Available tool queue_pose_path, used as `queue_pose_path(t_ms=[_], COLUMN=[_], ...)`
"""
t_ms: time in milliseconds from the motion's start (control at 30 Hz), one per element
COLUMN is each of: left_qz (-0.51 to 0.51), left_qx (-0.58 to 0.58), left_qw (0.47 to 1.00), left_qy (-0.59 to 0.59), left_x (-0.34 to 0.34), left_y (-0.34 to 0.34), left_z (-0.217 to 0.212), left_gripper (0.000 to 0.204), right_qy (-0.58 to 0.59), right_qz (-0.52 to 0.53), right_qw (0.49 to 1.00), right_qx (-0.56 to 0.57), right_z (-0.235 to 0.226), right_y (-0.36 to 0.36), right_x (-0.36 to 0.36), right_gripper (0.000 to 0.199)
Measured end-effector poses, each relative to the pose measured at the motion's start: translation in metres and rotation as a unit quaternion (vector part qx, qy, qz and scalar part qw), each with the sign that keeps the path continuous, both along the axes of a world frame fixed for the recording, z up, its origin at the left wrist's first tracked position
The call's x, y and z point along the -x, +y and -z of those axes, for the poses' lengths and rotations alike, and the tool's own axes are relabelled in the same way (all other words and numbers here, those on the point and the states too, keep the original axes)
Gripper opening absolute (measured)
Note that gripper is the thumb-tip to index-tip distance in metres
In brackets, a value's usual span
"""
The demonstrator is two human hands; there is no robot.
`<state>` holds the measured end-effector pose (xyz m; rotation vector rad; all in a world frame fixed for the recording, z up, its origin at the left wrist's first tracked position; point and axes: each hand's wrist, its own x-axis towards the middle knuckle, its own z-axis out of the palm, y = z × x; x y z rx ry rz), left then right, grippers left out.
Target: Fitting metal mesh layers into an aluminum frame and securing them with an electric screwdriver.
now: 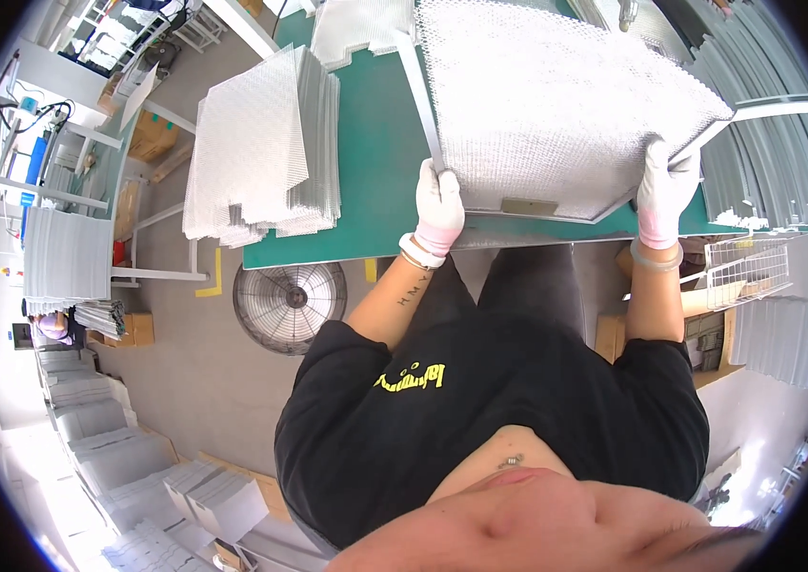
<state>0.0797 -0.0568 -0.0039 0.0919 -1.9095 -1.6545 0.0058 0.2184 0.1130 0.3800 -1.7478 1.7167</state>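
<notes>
A silvery mesh panel (pixel 556 114) lies in front of me over the green table (pixel 371 105), its right corner cut at a slant. My left hand (pixel 439 205), in a white glove, is closed on the lower end of a thin metal frame strip (pixel 420 100) along the panel's left edge. At the panel's lower right, my gloved right hand (pixel 668 191) is closed around a second metal frame strip (pixel 771 110), which sticks out to the right beyond the panel. A small dull plate (pixel 529 207) sits on the panel's near edge, between my hands.
Left on the table stands a stack of mesh sheets (pixel 252 143), with more mesh (pixel 358 29) behind it. Long grey metal strips (pixel 757 124) are piled at the right. A floor fan (pixel 290 297) stands below the table's left side, and a white wire basket (pixel 749 272) at the right.
</notes>
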Motion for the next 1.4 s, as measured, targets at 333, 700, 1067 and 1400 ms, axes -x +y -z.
queue_pose_path(t_ms=[333,700,1067,1400], left_qz=[-0.174,-0.013,0.02,-0.088], left_qx=[0.241,0.172,0.333,0.484], left_qw=[0.943,0.976,0.932,0.81], left_qy=[0.15,0.13,0.144,0.319], left_x=[0.011,0.014,0.008,0.021], left_y=[-0.01,-0.029,-0.041,-0.051], left_z=[0.006,-0.05,-0.12,-0.107], left_gripper=[0.026,0.031,0.027,0.028], right_qy=[0.003,0.004,0.002,-0.003], right_qz=[-0.036,-0.066,-0.081,-0.077], right_qw=[0.999,0.997,0.996,0.996], right_qx=[0.018,0.039,0.041,0.034], right_z=[0.002,0.006,0.014,0.01], right_y=[-0.004,-0.002,0.005,0.0], right_x=[-0.001,0.004,0.003,0.0], right_gripper=[0.04,0.042,0.041,0.042])
